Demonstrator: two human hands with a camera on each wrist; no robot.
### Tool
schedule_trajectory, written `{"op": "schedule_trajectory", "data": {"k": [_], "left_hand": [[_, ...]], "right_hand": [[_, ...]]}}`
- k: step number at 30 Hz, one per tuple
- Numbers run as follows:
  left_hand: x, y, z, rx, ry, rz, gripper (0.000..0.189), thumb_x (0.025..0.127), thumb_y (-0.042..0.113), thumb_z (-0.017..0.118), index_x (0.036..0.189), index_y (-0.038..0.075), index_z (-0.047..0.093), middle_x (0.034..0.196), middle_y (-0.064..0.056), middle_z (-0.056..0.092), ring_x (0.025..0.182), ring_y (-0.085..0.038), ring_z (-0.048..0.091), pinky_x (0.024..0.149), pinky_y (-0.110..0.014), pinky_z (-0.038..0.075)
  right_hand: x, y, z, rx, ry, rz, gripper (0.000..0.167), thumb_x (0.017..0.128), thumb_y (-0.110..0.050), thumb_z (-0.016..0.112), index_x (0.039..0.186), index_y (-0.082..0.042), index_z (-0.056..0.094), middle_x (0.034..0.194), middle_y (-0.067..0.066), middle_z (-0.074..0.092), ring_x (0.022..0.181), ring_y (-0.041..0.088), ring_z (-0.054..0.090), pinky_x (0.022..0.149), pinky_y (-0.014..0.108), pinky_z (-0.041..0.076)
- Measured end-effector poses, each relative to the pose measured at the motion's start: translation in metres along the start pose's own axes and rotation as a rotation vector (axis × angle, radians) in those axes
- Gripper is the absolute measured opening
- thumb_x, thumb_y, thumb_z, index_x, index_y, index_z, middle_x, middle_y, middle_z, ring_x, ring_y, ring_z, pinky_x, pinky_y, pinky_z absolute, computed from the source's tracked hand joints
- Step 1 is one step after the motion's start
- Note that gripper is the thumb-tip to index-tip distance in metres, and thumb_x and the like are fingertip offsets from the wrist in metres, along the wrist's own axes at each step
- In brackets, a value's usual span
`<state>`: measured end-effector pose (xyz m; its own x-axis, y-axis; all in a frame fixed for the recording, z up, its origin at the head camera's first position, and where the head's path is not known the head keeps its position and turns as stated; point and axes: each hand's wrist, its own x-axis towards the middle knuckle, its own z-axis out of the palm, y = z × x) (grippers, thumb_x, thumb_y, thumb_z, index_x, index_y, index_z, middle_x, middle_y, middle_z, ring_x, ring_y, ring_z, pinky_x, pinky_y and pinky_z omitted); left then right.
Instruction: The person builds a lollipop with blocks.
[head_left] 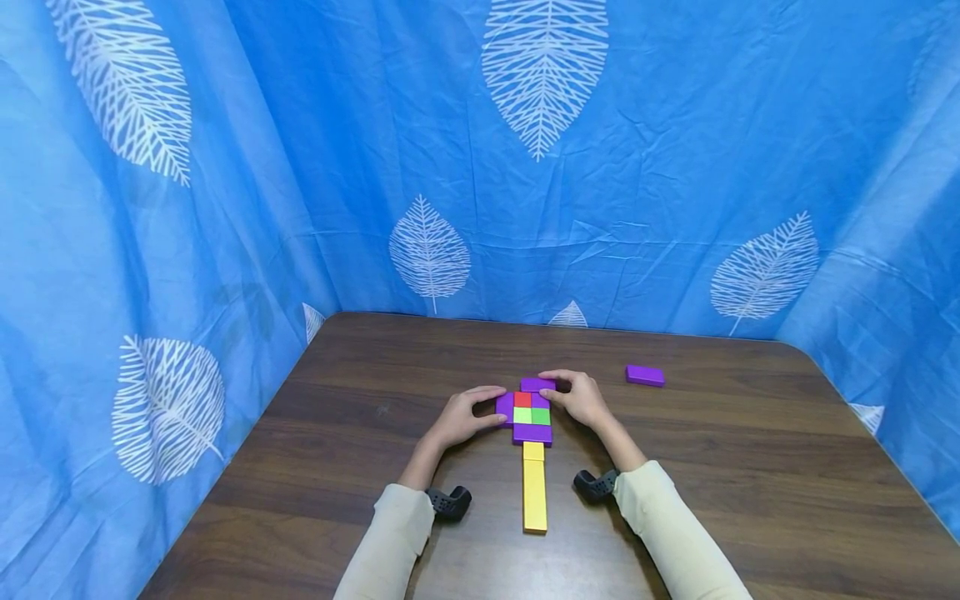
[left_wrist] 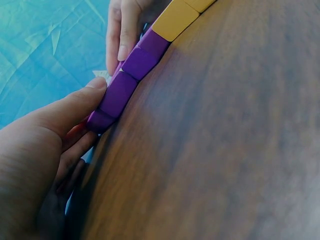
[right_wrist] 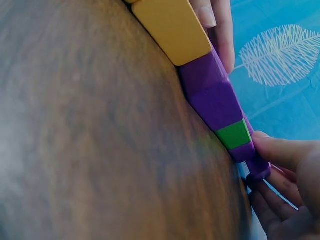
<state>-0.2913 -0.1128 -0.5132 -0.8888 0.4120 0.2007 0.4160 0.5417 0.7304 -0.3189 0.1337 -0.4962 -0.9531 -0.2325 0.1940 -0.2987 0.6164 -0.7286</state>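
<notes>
Several coloured blocks lie together flat on the table in the head view. A red block, a light green block and a green block sit in the middle, with purple ones around them. My left hand holds the left purple block between thumb and fingers at its two ends. On the other side my right hand grips the purple blocks at the upper right, fingers at the top purple block, thumb lower down. Below the bottom purple block runs a yellow strip.
A single purple block lies apart, to the right of my right hand. The brown wooden table ends at a blue curtain with white leaf prints, which hangs behind it and at both sides.
</notes>
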Motion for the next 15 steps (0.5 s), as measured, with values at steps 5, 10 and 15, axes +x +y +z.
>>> {"op": "schedule_trajectory", "data": {"k": [5,10,15], "left_hand": [[-0.0001,0.0000,0.0004,0.005,0.000,0.004,0.050,0.085,0.039,0.066,0.129,0.016,0.056,0.131,-0.004,0.053,0.124,-0.024,0.044,0.101,-0.045,0.035],[-0.0002,0.0013,0.0005,-0.001,-0.001,-0.010,0.051,0.084,0.039,0.066,0.129,0.017,0.056,0.131,-0.003,0.053,0.125,-0.022,0.043,0.102,-0.044,0.034],[-0.0004,0.0023,0.0006,-0.005,-0.002,-0.017,0.051,0.084,0.038,0.066,0.129,0.017,0.056,0.131,-0.002,0.053,0.125,-0.021,0.043,0.103,-0.043,0.033]], "right_hand": [[-0.0002,-0.0002,-0.0012,0.006,-0.026,-0.004,0.031,0.083,-0.022,0.070,0.112,-0.012,0.068,0.117,0.014,0.061,0.115,0.034,0.050,0.097,0.050,0.037],[-0.0006,0.0004,-0.0018,0.017,-0.044,-0.025,0.030,0.085,-0.020,0.068,0.114,-0.011,0.067,0.117,0.013,0.061,0.116,0.034,0.050,0.098,0.050,0.036],[0.0004,0.0015,-0.0016,0.017,-0.071,-0.047,0.031,0.087,-0.020,0.065,0.116,-0.010,0.066,0.118,0.013,0.061,0.116,0.033,0.050,0.098,0.049,0.037]]}}
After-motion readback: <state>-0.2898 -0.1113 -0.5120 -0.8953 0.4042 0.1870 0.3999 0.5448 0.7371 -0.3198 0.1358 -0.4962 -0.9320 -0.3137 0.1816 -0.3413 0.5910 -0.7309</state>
